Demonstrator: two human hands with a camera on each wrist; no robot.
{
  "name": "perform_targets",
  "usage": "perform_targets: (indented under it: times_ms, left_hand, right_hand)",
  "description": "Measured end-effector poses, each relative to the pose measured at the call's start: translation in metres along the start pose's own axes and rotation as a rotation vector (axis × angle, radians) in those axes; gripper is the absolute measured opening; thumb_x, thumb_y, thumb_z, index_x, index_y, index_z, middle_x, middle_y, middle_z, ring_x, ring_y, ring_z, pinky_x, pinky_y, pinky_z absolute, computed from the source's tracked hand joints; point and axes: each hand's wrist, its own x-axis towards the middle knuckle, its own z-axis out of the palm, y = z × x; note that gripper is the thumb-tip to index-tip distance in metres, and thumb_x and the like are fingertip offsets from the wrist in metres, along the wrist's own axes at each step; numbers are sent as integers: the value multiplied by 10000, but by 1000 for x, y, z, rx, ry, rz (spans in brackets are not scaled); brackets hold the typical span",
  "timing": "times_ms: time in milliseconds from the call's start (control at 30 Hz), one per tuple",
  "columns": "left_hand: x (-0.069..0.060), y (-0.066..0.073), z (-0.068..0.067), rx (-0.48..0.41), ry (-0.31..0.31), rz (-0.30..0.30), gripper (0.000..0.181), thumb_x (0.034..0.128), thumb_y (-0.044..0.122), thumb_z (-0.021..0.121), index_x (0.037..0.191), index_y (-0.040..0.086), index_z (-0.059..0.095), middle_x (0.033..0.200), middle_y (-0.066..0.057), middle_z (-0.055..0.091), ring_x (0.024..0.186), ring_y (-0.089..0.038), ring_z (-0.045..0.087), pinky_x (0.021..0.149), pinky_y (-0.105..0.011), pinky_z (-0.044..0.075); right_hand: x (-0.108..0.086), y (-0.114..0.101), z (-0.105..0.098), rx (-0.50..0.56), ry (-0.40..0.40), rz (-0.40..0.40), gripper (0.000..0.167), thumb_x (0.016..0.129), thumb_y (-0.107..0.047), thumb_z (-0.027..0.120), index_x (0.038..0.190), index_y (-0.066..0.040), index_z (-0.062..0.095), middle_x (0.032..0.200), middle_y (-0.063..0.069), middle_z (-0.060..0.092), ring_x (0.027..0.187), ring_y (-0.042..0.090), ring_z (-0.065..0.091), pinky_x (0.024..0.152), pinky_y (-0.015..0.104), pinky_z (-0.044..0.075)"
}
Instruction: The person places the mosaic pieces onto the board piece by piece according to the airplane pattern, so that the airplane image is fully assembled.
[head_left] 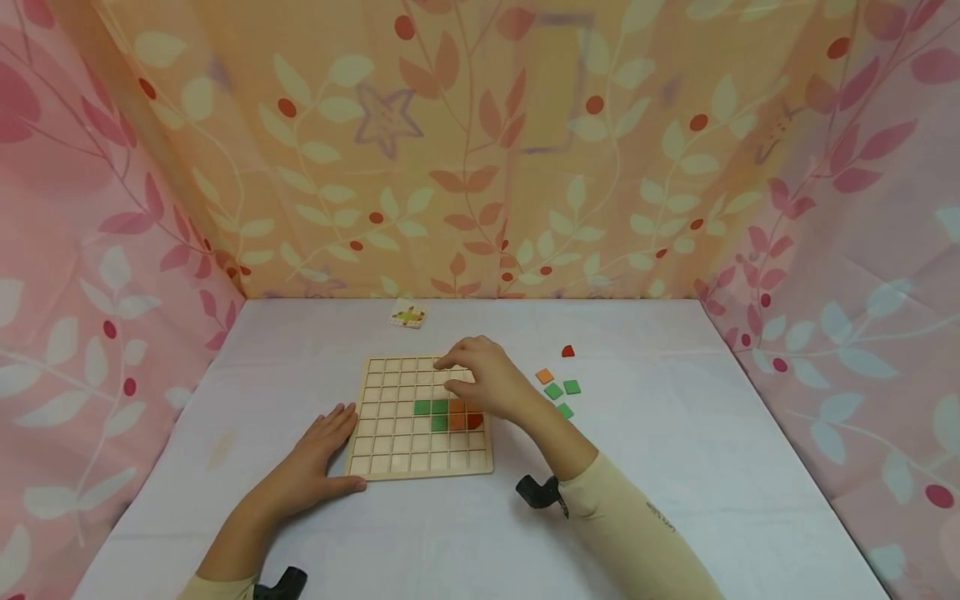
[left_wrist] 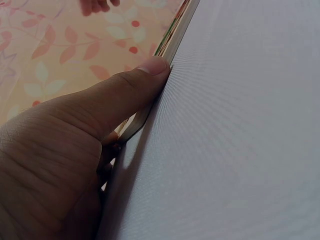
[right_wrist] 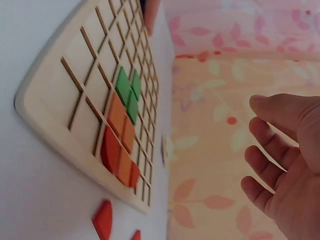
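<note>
Bare left hand [head_left: 321, 454], bare right hand [head_left: 495, 385], beige right sleeve [head_left: 637, 529] at the head view's five o'clock, dark lettering [head_left: 661, 517] on it, black wrist camera [head_left: 537, 492] at its ten o'clock end, beige left sleeve [head_left: 219, 588] at half past seven, second black camera [head_left: 283, 583] at its three o'clock

orange leafy back curtain [head_left: 465, 150] | pink leafy side curtains [head_left: 862, 250] | white tabletop [head_left: 735, 450]

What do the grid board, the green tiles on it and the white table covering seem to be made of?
Grid board: probably wood, smooth and matte; pale tan colour.
Green tiles: perhaps painted wood, though plastic is possible; flat, even colour hides any grain.
Table covering: likely matte woven cloth; fine ribbed lines show.
</note>
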Motion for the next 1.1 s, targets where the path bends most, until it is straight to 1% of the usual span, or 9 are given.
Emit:
perform_targets:
  times_ms: [200, 367, 500, 600, 667, 867, 967, 1100]
  left_hand:
    - [-1, 0, 0, -4, 13, 10, 1130, 757, 561, 851, 1575, -25, 337, 1664, -204, 281, 1558, -410, 188, 1229, -147, -86]
    - [-2, 0, 1, -6, -3, -17, 1141, 758, 595, 835, 1588, 2, 325, 1680, -167, 262, 1570, -380, 173, 1243, -171, -77]
    - [-1, 1, 0, -7, -1, -16, 1144, 753, 591, 839, 1585, -5, 327, 1679, -167, 263, 1570, -381, 170, 1246, -178, -74]
    - [-1, 0, 0, -7, 4, -9, 1150, 748, 594, 840, 1581, -13, 331, 1677, -168, 267, 1570, -381, 170, 1237, -161, -81]
    - [-1, 0, 0, -9, 2, -13, 1154, 745, 599, 840, 1581, -13, 331, 1678, -166, 264, 1572, -378, 165, 1240, -167, -80]
    - [-1, 0, 1, -2, -4, -30, 1164, 742, 625, 829, 1588, 2, 326, 1686, -148, 251, 1578, -362, 154, 1273, -234, -50]
    - [-1, 0, 1, -4, -5, -31, 1164, 742, 621, 831, 1588, 3, 325, 1686, -149, 251, 1578, -362, 155, 1279, -253, -42]
    - [-1, 1, 0, -3, -2, -29, 1161, 741, 607, 839, 1586, -3, 326, 1685, -154, 253, 1576, -369, 158, 1274, -237, -51]
  right_hand:
    - [-19, 6, -28, 7, 62, -19, 290, 919, -185, 771, 1205, -232, 749, 1138, -80, 661, 1171, 152, 529, 1046, 410, 458]
    - [-38, 13, -47, 3, 86, -37, 287, 916, -179, 782, 1198, -222, 751, 1132, -82, 660, 1183, 148, 525, 1024, 407, 481]
    - [-54, 23, -59, 19, 95, -37, 289, 920, -163, 778, 1199, -235, 749, 1139, -102, 650, 1192, 137, 518, 1003, 403, 497]
    - [-68, 32, -66, 26, 96, -6, 307, 917, -157, 783, 1206, -253, 743, 1154, -128, 636, 1208, 135, 511, 1006, 416, 501]
    - [-77, 40, -69, 28, 102, 15, 310, 915, -148, 783, 1209, -239, 745, 1165, -117, 637, 1212, 148, 512, 1005, 435, 500]
    - [-101, 62, -72, 17, 132, 82, 312, 916, -163, 782, 1207, -267, 740, 1195, -104, 635, 1204, 149, 518, 969, 442, 531]
    - [-110, 74, -71, 22, 138, 113, 328, 907, -155, 790, 1202, -289, 741, 1187, -103, 641, 1199, 147, 525, 958, 441, 548]
    - [-117, 87, -71, 48, 125, 160, 339, 915, -150, 781, 1215, -300, 735, 1203, -108, 642, 1228, 153, 519, 991, 452, 542]
